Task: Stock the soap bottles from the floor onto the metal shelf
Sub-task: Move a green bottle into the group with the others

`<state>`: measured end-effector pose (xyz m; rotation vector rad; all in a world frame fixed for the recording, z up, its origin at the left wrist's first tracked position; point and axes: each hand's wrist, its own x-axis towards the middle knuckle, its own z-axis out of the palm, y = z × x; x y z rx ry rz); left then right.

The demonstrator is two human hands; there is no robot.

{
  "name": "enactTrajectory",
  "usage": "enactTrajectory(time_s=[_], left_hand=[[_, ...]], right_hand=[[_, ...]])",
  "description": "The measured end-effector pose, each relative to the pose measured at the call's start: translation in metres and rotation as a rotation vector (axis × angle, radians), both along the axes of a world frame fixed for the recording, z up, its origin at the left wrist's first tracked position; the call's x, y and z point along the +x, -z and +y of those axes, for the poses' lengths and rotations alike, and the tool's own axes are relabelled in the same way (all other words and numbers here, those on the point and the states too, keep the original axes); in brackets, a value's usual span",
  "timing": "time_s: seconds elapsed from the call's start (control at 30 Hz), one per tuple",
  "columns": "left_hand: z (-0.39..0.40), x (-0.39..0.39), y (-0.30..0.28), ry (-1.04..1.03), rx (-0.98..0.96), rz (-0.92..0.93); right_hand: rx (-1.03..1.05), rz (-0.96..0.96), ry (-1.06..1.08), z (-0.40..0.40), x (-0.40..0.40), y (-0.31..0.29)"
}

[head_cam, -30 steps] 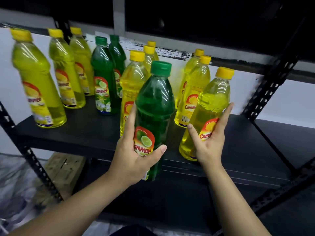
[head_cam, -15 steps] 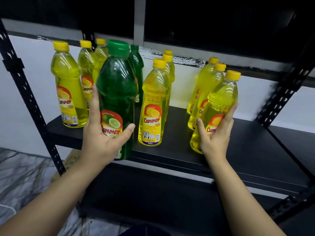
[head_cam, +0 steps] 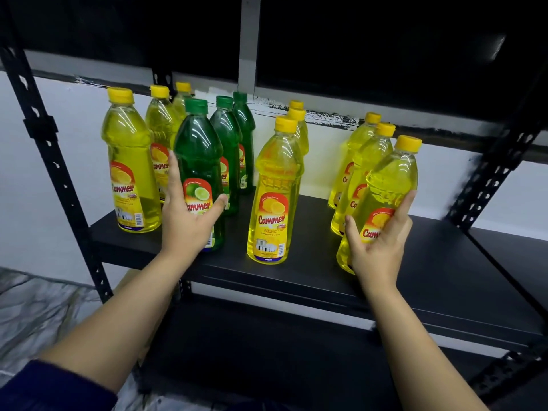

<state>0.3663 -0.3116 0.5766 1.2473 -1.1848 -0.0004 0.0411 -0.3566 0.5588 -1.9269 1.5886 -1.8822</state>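
Note:
My left hand (head_cam: 185, 223) grips a green soap bottle (head_cam: 198, 155) that stands upright on the black metal shelf (head_cam: 311, 262), at the front of a row of green bottles (head_cam: 229, 134). My right hand (head_cam: 378, 244) holds a yellow soap bottle (head_cam: 391, 179) tilted to the left near the shelf's front right, in front of two more yellow bottles (head_cam: 367, 149). A lone yellow lemon bottle (head_cam: 277, 185) stands upright between my hands. Further yellow bottles (head_cam: 127, 149) stand at the shelf's left.
Perforated black uprights (head_cam: 50, 161) frame the shelf at left, and another upright (head_cam: 492, 173) at right. A white wall lies behind. A lower black shelf (head_cam: 267, 345) sits beneath. A marbled floor (head_cam: 35, 315) and a cardboard box (head_cam: 127, 280) show at lower left.
My left hand carried the green bottle leftward and set it down on the shelf in front of the other green bottles. My right hand stayed on the tilted yellow bottle.

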Motion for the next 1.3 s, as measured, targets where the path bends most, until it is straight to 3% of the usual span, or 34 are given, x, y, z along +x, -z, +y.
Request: enactTrajectory(time_s=[0.3,1.3], left_hand=[[-0.015,0.006,0.011,-0.035,0.039,-0.067],[-0.026,0.012,0.013,0.003,0.049,-0.035]], right_hand=[[-0.003,0.019,0.023,0.0,0.0,0.002],[0.008,0.046,0.027,0.007,-0.004,0.005]])
